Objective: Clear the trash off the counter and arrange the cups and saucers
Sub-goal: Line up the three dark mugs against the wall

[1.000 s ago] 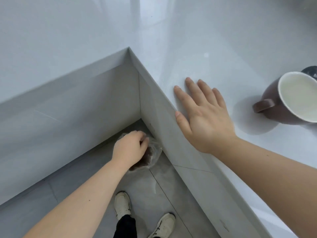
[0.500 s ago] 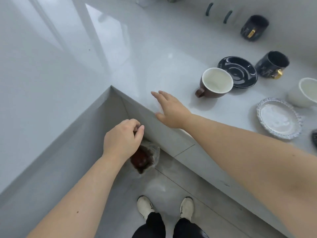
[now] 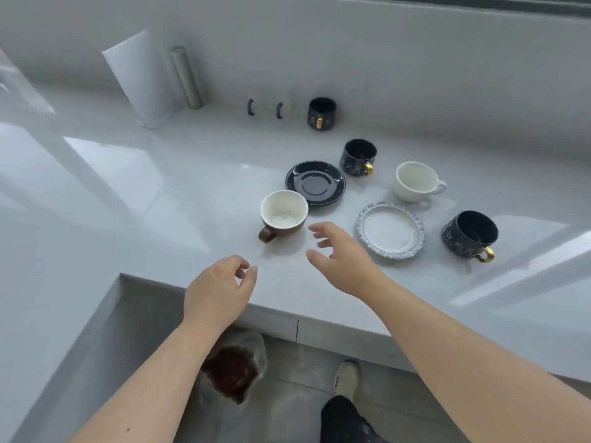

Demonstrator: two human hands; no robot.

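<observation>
I took the brown ceramic cup with the white inside (image 3: 283, 215) as my landmark. Far left of it and back against the wall stood a white paper-towel roll (image 3: 140, 79) beside a brushed metal post (image 3: 186, 77). Below the cup, down on the floor under the counter's edge (image 3: 275, 310), sat a clear-lined trash bin (image 3: 235, 369) with dark waste inside. My left hand (image 3: 220, 292) hung just short of the cup, fingers loosely curled and holding nothing. My right hand (image 3: 340, 255) hovered just right of it, fingers spread wide, also empty.

Behind and right of the cup lay a glossy black saucer (image 3: 315, 183), nearly touching it. Further right came a black cup with a gold handle (image 3: 358, 157), a white fluted saucer (image 3: 390, 230), a plain white cup (image 3: 415, 180) and another black gold-handled cup (image 3: 470, 235); a third black cup (image 3: 321, 113) stood at the back.

I judged pairing the next job: take the brown cup by its handle, which pointed toward me, lift it clear, and set it down centred. Open counter lay left of the cup; the near edge was close, so I would work away from it.
</observation>
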